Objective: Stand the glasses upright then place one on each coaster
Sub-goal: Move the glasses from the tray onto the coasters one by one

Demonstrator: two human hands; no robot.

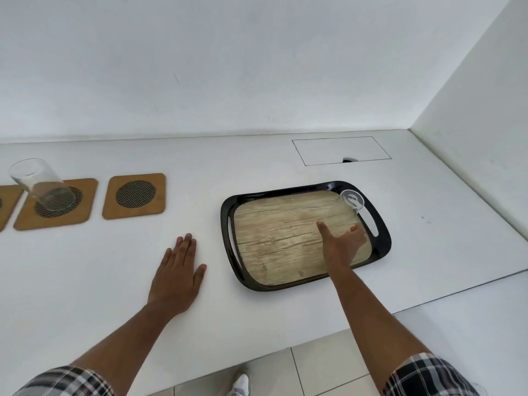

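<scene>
A clear glass (352,200) rests in the far right corner of a black tray (228,207) with a wood-look floor. Whether its rim faces up or down I cannot tell. My right hand (341,244) hovers over the tray just short of that glass, thumb and fingers spread, holding nothing. My left hand (178,274) lies flat on the white counter, left of the tray. Another clear glass (43,184) stands upright on a wooden coaster (85,195) at the left. A second coaster (134,194) with a dark mesh centre is bare. A third coaster (7,202) is cut by the left edge.
The white counter (271,315) meets walls at the back and right. A thin outlined hatch (340,150) with a small dark notch sits behind the tray. The counter's front edge runs diagonally at lower right, with tiled floor and a shoe (241,384) below.
</scene>
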